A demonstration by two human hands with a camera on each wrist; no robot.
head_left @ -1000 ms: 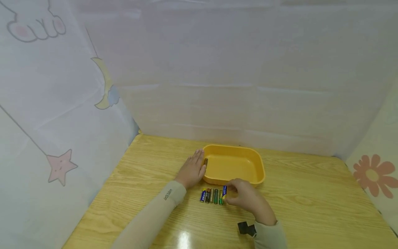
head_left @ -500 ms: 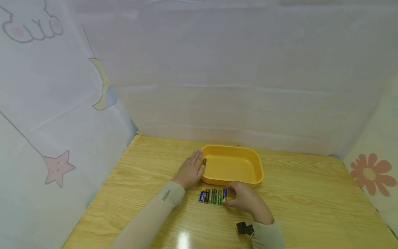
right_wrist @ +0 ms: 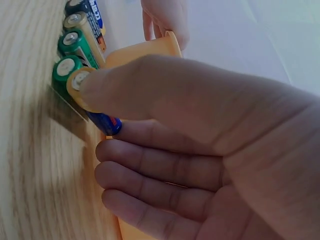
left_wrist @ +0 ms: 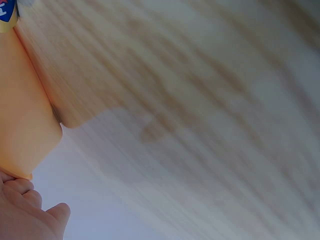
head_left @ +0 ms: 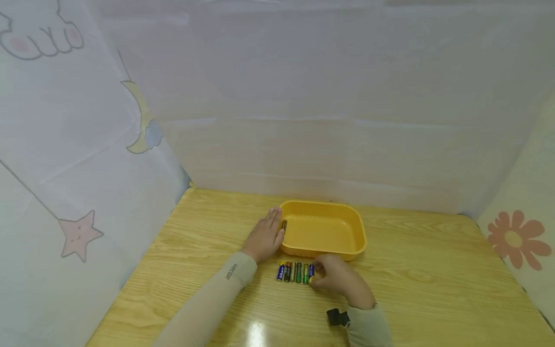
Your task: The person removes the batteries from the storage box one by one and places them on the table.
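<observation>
Between right thumb and index finger, my right hand (head_left: 340, 277) pinches a blue-and-yellow battery (head_left: 311, 271) at the right end of a row of batteries. In the right wrist view the thumb covers part of the battery's end, and the battery (right_wrist: 106, 123) stands right against a green battery (right_wrist: 65, 68). The row, seen from the head, also has a dark green battery (head_left: 298, 272), a black one (head_left: 287, 272) and a blue one (head_left: 281, 271) at its left end. With fingers extended, my left hand (head_left: 262, 240) rests along the left rim of a yellow tray (head_left: 321, 231).
A brown battery (head_left: 284, 224) lies inside the tray by its left wall. The wooden table (head_left: 208, 221) meets a pale cloth backdrop (head_left: 269, 144) behind. A black wrist-worn piece (head_left: 337, 317) sits by the right cuff.
My right hand has come slightly down and left with the blue-and-yellow battery, closing it up to the row. The left hand stays at the tray; the whole view shifts slightly.
</observation>
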